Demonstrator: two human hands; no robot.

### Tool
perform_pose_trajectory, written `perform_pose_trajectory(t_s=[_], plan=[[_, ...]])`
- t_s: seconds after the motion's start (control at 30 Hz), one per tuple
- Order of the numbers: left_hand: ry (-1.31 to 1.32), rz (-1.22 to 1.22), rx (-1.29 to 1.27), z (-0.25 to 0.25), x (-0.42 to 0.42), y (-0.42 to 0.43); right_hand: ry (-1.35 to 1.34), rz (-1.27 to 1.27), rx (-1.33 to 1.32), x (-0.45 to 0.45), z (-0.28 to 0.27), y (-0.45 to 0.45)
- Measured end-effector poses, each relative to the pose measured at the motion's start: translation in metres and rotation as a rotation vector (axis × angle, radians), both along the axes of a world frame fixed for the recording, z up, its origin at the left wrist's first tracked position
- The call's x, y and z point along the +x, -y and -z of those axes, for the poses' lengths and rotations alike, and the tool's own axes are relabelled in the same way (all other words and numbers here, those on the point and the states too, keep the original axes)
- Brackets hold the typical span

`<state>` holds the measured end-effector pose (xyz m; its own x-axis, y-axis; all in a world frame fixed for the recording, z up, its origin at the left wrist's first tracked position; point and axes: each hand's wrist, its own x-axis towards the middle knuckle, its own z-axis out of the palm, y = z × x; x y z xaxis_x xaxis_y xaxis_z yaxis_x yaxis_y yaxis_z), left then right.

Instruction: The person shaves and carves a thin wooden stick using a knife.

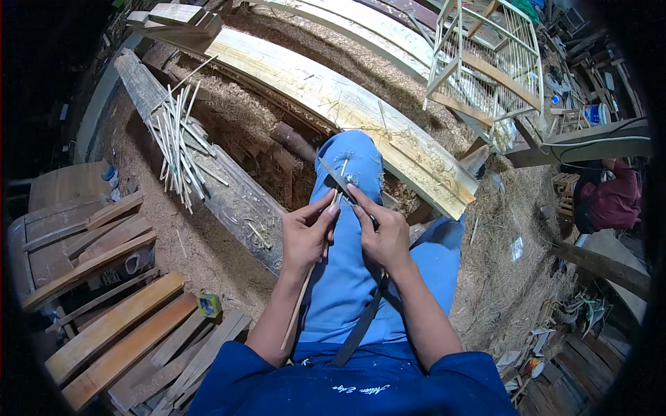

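Observation:
Over my knee, my left hand [309, 232] pinches a thin wooden stick [297, 305], whose lower part runs down along my left forearm. My right hand [381, 232] is closed around a knife [336, 177], its blade pointing up and to the left across the upper end of the stick. The two hands are close together, fingertips nearly meeting. Shavings lie on the blue trouser knee [352, 154]. A pile of thin pale sticks [182, 149] rests on the weathered plank [232, 187] to the left.
A long pale board [305, 80] with shavings crosses ahead of my knee. At upper right stands a slatted wooden cage [485, 66]. Cut boards [132, 333] and a yellow-green tape measure [209, 305] lie at lower left. Another person [614, 197] is at far right.

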<state>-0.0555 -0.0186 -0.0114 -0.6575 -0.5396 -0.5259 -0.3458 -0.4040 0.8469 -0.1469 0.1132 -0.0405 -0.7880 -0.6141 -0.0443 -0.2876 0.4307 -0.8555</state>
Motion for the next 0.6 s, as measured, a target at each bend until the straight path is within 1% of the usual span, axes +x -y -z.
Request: perform_pose_trajectory(t_s=[0.07, 0.17, 0.23, 0.3, 0.37, 0.43, 0.47, 0.5, 0.57, 0.6], plan=[[-0.045, -0.02, 0.005, 0.006, 0.005, -0.001, -0.007, 0.003, 0.0, 0.0, -0.002, 0.002], [-0.006, -0.017, -0.014, 0.005, 0.014, -0.002, -0.018, 0.012, 0.048, 0.0, -0.004, 0.006], [0.021, -0.011, -0.024, -0.002, 0.024, -0.007, -0.008, 0.05, 0.068, -0.002, -0.006, 0.007], [-0.036, -0.047, 0.039, -0.005, 0.036, -0.011, -0.028, 0.061, 0.049, -0.002, -0.002, 0.008], [-0.045, -0.029, 0.026, -0.011, 0.042, -0.012, -0.049, 0.074, 0.034, 0.002, 0.006, 0.005], [-0.044, -0.002, 0.07, -0.024, 0.042, -0.013, 0.059, 0.097, -0.111, 0.002, 0.008, 0.004], [-0.054, -0.002, 0.067, -0.031, 0.041, -0.016, 0.049, 0.096, -0.115, 0.0, 0.009, 0.001], [-0.066, 0.025, 0.064, -0.037, 0.04, -0.019, 0.164, 0.137, -0.216, -0.002, 0.005, -0.001], [-0.084, 0.063, 0.063, -0.047, 0.039, -0.025, 0.272, 0.188, -0.318, -0.005, -0.002, -0.008], [-0.112, 0.085, 0.064, -0.052, 0.038, -0.029, 0.42, 0.19, -0.35, -0.008, -0.014, -0.011]])
